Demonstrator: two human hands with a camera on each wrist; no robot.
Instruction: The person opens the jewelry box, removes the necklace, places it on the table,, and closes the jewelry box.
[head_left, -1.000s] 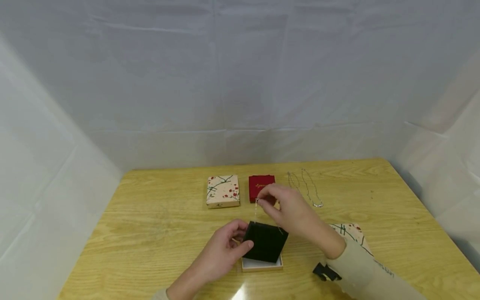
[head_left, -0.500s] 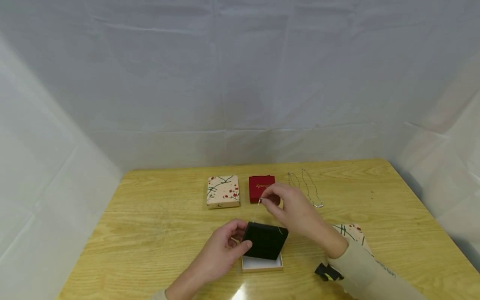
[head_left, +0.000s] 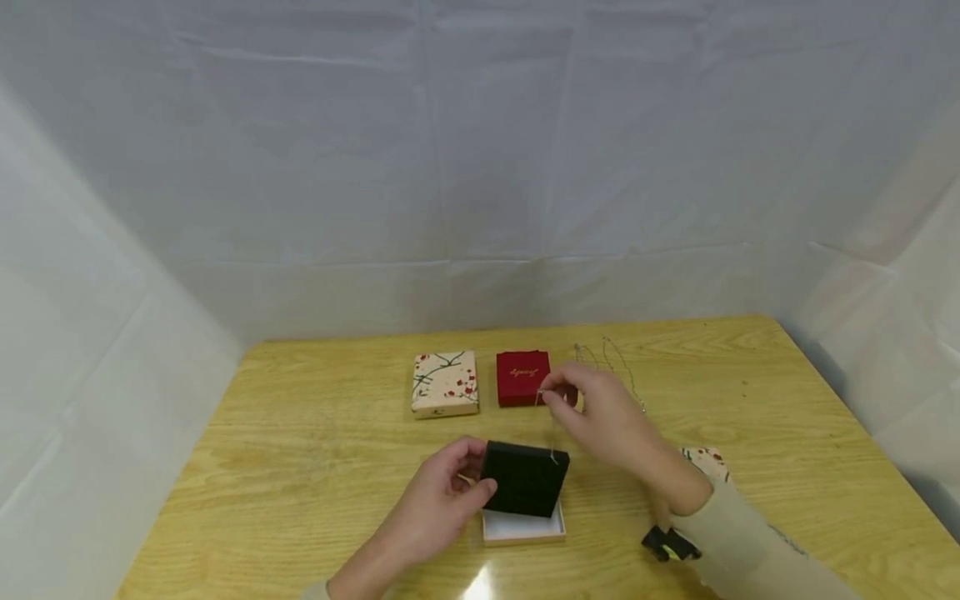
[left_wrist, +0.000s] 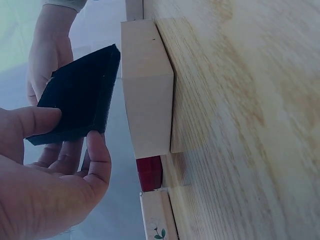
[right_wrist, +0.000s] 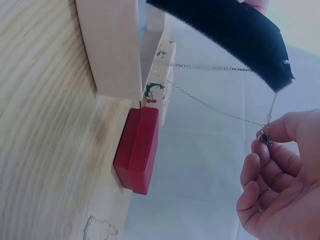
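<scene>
My left hand [head_left: 438,504] grips a black, velvety box insert [head_left: 525,479] by its left side, thumb on its face and fingers behind. The insert is tilted above an open box base [head_left: 523,537] with a pale inside. Beyond the insert's far right corner, my right hand [head_left: 607,417] pinches the end of a thin silver necklace [right_wrist: 210,107] between thumb and fingertips. In the right wrist view the chain runs from the fingertips to the insert's edge, and a longer loop of it hangs slack. A bare face of the insert [left_wrist: 82,95] shows in the left wrist view.
At the back stand a floral box [head_left: 445,383] and a red box [head_left: 517,379] with gold lettering. Another silver necklace [head_left: 626,379] lies right of them, partly behind my right hand. A floral lid [head_left: 705,460] is half hidden under the right forearm.
My right hand has moved right with the pinched chain end, from above the insert's left part to its right corner. The left hand and insert have shifted slightly left.
</scene>
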